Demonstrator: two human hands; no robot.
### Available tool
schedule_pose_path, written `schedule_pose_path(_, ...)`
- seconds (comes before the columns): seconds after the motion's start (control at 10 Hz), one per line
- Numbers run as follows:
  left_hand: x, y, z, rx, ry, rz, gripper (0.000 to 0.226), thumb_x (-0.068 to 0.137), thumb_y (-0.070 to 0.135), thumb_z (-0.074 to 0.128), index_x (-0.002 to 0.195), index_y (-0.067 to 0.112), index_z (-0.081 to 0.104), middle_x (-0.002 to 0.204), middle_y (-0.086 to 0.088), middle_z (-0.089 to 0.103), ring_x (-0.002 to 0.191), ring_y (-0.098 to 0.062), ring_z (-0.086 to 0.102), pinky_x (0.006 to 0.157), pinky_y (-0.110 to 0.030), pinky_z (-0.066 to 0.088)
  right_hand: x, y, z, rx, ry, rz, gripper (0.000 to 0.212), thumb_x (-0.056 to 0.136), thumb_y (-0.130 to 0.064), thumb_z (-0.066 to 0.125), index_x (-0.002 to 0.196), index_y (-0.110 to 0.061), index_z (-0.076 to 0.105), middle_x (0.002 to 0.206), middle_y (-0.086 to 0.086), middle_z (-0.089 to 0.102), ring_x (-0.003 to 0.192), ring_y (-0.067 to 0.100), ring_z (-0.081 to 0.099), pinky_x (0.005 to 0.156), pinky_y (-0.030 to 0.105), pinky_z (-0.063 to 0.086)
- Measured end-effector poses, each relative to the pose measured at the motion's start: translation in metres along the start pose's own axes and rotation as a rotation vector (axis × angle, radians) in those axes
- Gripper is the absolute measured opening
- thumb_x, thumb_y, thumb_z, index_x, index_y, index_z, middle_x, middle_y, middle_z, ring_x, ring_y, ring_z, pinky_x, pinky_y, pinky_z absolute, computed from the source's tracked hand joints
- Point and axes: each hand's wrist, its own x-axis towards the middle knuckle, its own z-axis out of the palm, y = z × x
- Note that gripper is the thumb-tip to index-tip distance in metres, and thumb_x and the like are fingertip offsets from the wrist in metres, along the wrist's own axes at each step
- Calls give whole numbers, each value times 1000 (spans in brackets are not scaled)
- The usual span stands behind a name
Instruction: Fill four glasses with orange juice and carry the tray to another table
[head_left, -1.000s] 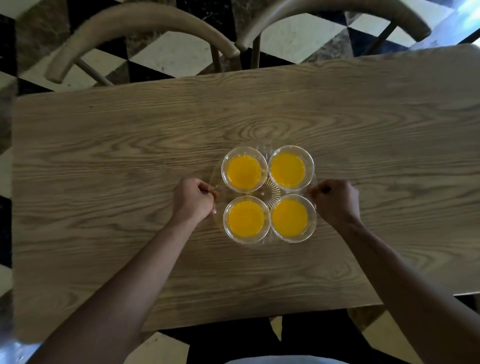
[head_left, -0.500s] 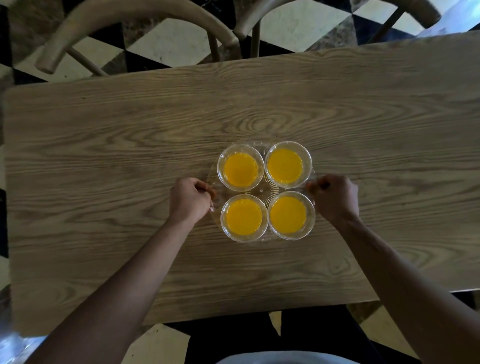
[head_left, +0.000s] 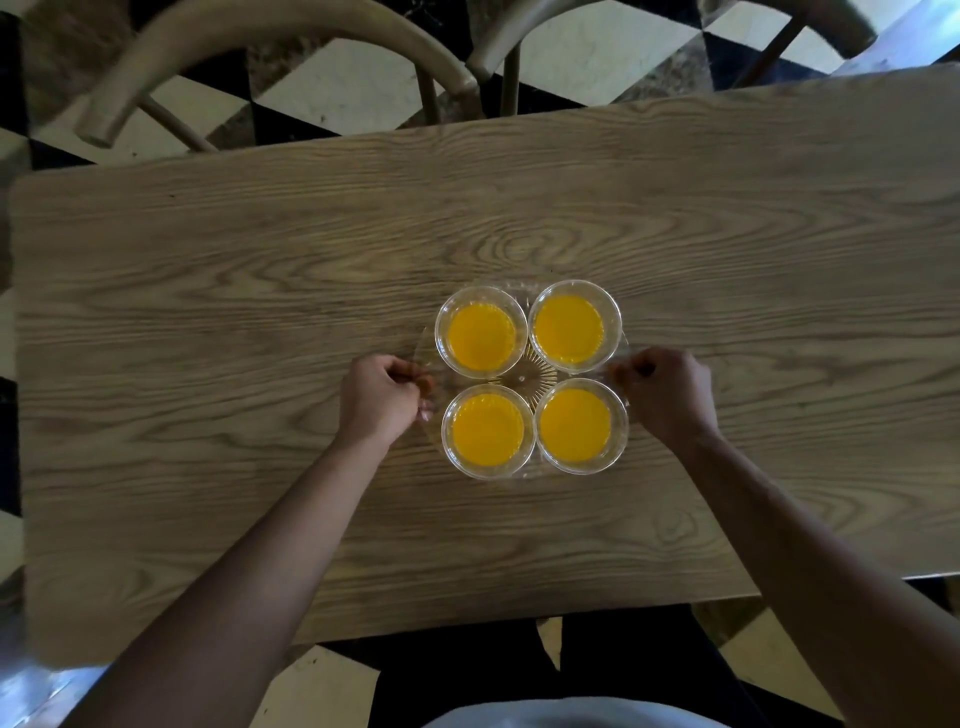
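A round clear glass tray rests near the middle of a wooden table. Several clear glasses full of orange juice stand on it in a square: far left, far right, near left, near right. My left hand is closed on the tray's left rim. My right hand is closed on its right rim. Both fists hide the rim parts that they grip.
Two curved wooden chair backs stand just beyond the table's far edge. A black-and-white tiled floor surrounds the table. My dark trousers show below the near edge.
The hands and the tray keep the same pose and place on the table. Only the view shifts slightly.
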Motion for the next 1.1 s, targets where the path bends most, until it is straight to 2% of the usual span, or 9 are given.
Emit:
schedule_pose_path(0.1, -7, -5, -1, -32, 9, 42, 16, 90, 3, 79, 83, 15, 71, 73, -5, 77, 66, -31, 75, 78, -60, 65, -1, 1, -4, -4, -15, 15, 27, 89, -32, 70, 65, -21, 71, 59, -12, 62, 56, 4, 56, 52, 19, 37)
schedule_pose_path(0.3, -16, -10, -8, 74, 53, 162, 18, 88, 33, 82, 95, 23, 69, 72, 9, 76, 74, -20, 77, 82, -53, 65, -14, -7, -10, -36, 24, 4, 32, 92, -35, 66, 74, -11, 76, 63, -2, 70, 64, 15, 66, 56, 24, 44)
schedule_pose_path(0.4, -19, -7, -14, 161, 84, 229, 29, 89, 37, 80, 109, 19, 69, 86, 14, 74, 83, -17, 74, 87, -42, 62, -21, -10, -14, -16, 68, -5, 27, 93, -36, 63, 90, -16, 80, 80, 1, 77, 81, 20, 72, 66, 25, 45)
schedule_pose_path(0.5, -24, -4, -25, 244, 70, 329, 35, 93, 29, 77, 122, 13, 66, 86, 18, 63, 84, -12, 67, 81, -26, 49, -29, -7, -23, 21, 63, -43, 27, 95, -33, 61, 108, -16, 76, 106, 3, 77, 100, 22, 71, 80, 27, 50)
schedule_pose_path(0.6, -26, -3, -32, 254, 35, 355, 35, 93, 29, 76, 122, 13, 66, 86, 20, 62, 78, -5, 66, 72, -21, 48, -34, -5, -29, -34, -11, -118, 25, 96, -32, 58, 108, -16, 73, 105, 4, 77, 97, 25, 71, 84, 35, 54)
schedule_pose_path(0.7, -30, -6, -39, 265, 13, 353, 36, 94, 30, 75, 123, 12, 65, 89, 16, 66, 84, -10, 69, 71, -16, 46, -40, -4, -39, -117, -122, -183, 25, 98, -28, 54, 109, -15, 72, 104, 9, 76, 98, 30, 70, 82, 38, 53)
schedule_pose_path(0.9, -43, -8, -40, 280, 56, 320, 41, 93, 30, 76, 127, 10, 65, 115, -3, 74, 100, -18, 71, 90, -27, 50, -42, -4, -50, -214, -190, -241, 25, 96, -24, 56, 111, -11, 71, 108, 12, 74, 103, 34, 68, 78, 34, 49)
schedule_pose_path(1.0, -54, -12, -39, 267, 47, 327, 43, 93, 31, 75, 129, 10, 64, 114, -3, 72, 98, -16, 68, 90, -27, 50, -44, 0, -52, -254, -203, -270, 29, 95, -21, 57, 119, -12, 70, 117, 14, 72, 110, 35, 66, 77, 31, 44)
schedule_pose_path(1.1, -72, -17, -34, 260, 31, 277, 46, 94, 36, 75, 131, 12, 63, 109, 1, 67, 106, -21, 69, 97, -38, 56, -45, 8, -56, -263, -242, -270, 31, 95, -17, 57, 124, -9, 66, 124, 16, 69, 116, 36, 63, 80, 31, 42)
